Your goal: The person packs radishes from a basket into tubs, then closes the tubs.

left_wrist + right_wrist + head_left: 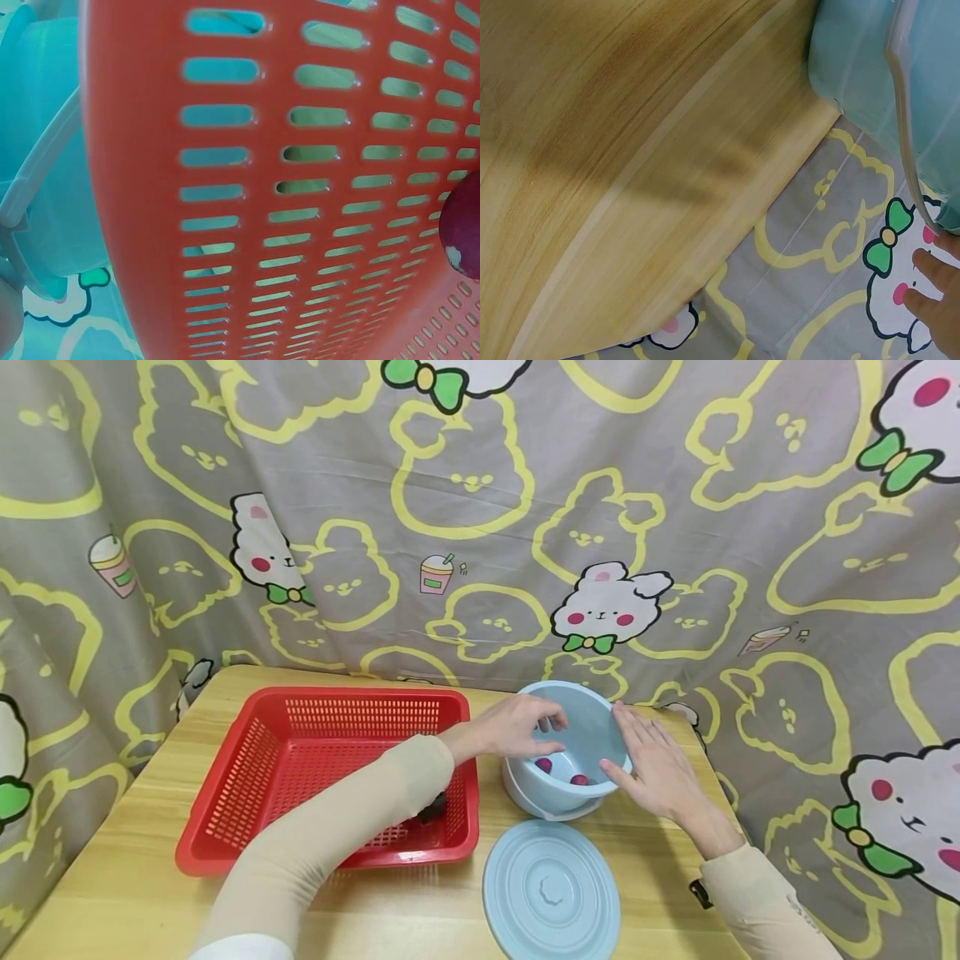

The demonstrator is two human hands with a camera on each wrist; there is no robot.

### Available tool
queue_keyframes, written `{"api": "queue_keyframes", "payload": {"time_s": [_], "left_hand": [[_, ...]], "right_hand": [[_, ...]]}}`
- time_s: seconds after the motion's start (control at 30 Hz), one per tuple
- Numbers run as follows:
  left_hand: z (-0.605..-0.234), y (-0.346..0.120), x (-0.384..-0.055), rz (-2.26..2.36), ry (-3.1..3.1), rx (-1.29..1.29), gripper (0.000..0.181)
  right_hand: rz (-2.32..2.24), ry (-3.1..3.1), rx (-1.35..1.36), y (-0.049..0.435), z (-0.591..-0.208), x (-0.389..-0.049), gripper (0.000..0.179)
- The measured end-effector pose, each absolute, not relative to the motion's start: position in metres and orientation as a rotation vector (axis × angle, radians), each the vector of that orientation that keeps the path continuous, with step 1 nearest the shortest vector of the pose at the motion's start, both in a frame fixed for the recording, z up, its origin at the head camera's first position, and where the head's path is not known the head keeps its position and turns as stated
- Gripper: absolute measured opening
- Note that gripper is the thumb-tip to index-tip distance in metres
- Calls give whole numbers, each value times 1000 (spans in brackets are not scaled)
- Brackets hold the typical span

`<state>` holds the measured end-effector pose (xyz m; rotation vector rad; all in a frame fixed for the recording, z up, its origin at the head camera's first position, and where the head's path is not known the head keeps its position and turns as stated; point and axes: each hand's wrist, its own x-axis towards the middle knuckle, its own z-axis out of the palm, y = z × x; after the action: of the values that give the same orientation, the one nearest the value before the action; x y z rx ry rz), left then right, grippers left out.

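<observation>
A light blue bucket (592, 727) with a pale handle stands on the table, its mouth uncovered. Two small reddish-purple things (580, 780) lie inside on its bottom. My left hand (517, 727) reaches over the bucket's left rim, fingers apart and loosely bent, with nothing visible between them. On the right rim rests my right hand (660, 764), its fingers extended along the outside; some of its fingers (934, 281) show beside the bucket in the right wrist view. A dark red round thing (463, 225) with a pale patch shows in the red basket (135, 150) in the left wrist view.
The red slotted basket sits left of the bucket, beneath my left forearm, with a dark thing (432, 808) near its right side. A round blue lid (551, 893) lies in front of the bucket. Behind the wooden table (390, 914) hangs a patterned curtain (480, 560).
</observation>
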<state>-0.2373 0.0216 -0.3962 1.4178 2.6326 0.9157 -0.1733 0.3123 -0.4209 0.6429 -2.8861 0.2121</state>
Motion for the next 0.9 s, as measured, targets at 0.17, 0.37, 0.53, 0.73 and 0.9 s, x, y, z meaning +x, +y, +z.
{"api": "queue_keyframes", "payload": {"time_s": [0.17,0.37,0.53,0.73,0.9], "left_hand": [[-394,20,-236,916,2638,1437,29],[-389,16,-232,938,2627,1431,30],[-385,10,-230,996,2605,1456,31],[-380,2,-228,1032,2579,1470,33],[-375,-9,-225,1045,2572,1447,39]], "right_hand": [[217,-2875,638,312,-422,-173,88],[222,-2873,637,312,-422,-172,89],[219,-2874,639,313,-422,-173,89],[209,-2876,641,313,-421,-174,89],[215,-2880,640,313,-421,-173,90]]}}
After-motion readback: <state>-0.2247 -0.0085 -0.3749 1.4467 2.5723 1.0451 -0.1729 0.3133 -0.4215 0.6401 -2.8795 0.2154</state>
